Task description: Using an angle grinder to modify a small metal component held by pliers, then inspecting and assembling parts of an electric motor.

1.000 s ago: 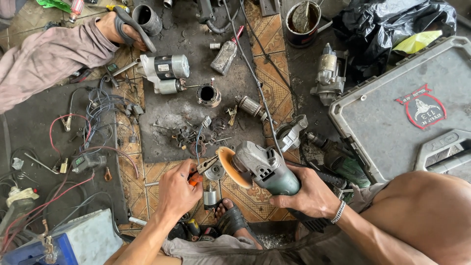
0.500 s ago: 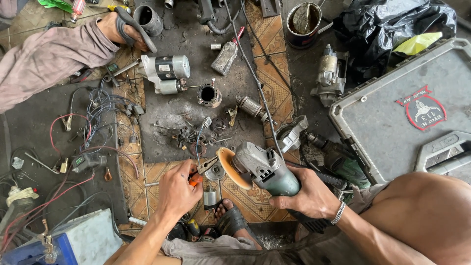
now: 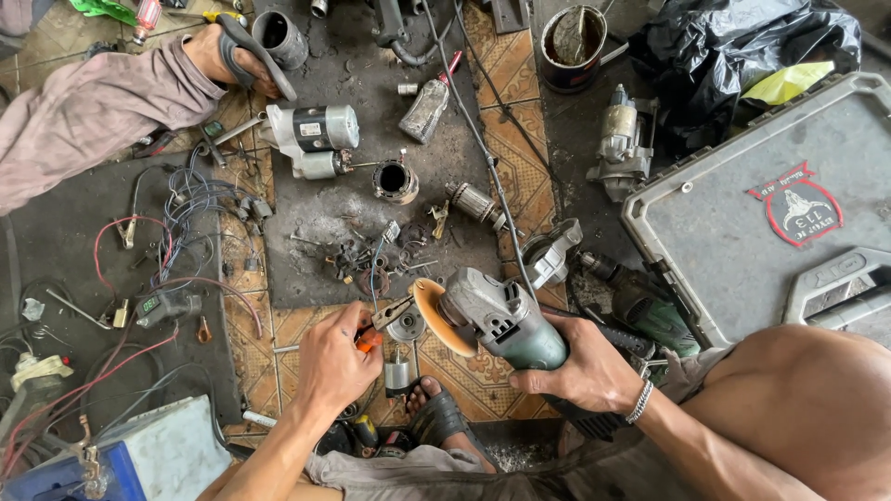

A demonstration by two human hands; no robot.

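Angle grinder (image 3: 506, 320): matt grey-green plastic body w/ dull metal head, worn orange disc, rough-edged. Pliers (image 3: 380, 320): bare steel jaws, glossy orange plastic grips. Small part (image 3: 406, 327) at the disc: bright scuffed metal. Starter motor (image 3: 311, 139): black painted shell, dull cast-metal ends. Floor tiles (image 3: 510, 167): patterned ceramic, grimy, oil-stained. Tool case (image 3: 742, 232): grey matt plastic, dusty. Bag (image 3: 742, 46): glossy black plastic, crumpled.

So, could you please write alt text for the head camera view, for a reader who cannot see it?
Seen from above, a person's right hand holds a green angle grinder, its disc beside a small metal part gripped in orange-handled pliers by the left hand. Starter motor parts, wires and a grey tool case lie around on the floor.
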